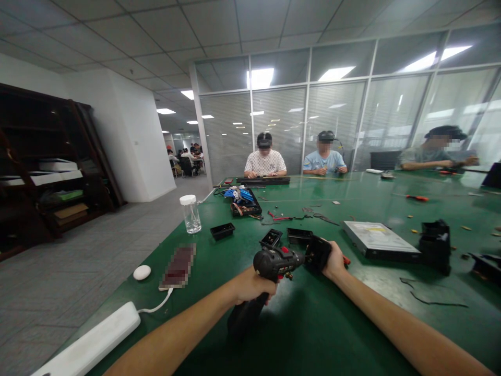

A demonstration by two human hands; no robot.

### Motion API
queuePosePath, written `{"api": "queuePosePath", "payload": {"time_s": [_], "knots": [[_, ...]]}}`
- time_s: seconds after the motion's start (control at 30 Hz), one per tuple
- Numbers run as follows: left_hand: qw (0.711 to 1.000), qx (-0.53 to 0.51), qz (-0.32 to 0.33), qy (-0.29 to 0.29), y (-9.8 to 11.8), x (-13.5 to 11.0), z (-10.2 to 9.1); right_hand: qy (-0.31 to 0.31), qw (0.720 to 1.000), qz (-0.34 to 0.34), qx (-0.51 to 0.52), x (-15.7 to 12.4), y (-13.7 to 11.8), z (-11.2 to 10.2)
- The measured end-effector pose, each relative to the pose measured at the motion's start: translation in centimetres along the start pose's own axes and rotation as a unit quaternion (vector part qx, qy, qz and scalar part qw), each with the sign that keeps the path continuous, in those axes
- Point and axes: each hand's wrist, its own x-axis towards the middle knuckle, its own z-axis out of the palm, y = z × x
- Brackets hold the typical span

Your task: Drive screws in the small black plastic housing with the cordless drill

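My left hand (250,286) is wrapped round the grip of a black cordless power drill (270,266) whose nose points right. My right hand (335,259) is closed on a small black plastic part (318,253) held against the drill's tip, just above the green table (321,324). A red bit of something shows at the right of my right hand; I cannot make out what it is. Both forearms reach in from the bottom edge.
Small black trays (222,230) (271,237) (298,235), a silver drive unit (379,239), a black block (435,244), a clear jar (191,213), a phone (178,267), a white power strip (90,342) and a parts box (245,201) lie around. Three people sit at the far side.
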Motion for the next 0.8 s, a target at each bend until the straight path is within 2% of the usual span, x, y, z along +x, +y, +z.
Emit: {"api": "queuePosePath", "payload": {"time_s": [0.8], "knots": [[1.000, 0.004, 0.007, -0.007, -0.44, 0.21, -0.24, -0.002, 1.000, -0.003, -0.013, 0.10, -0.01, -0.11]]}}
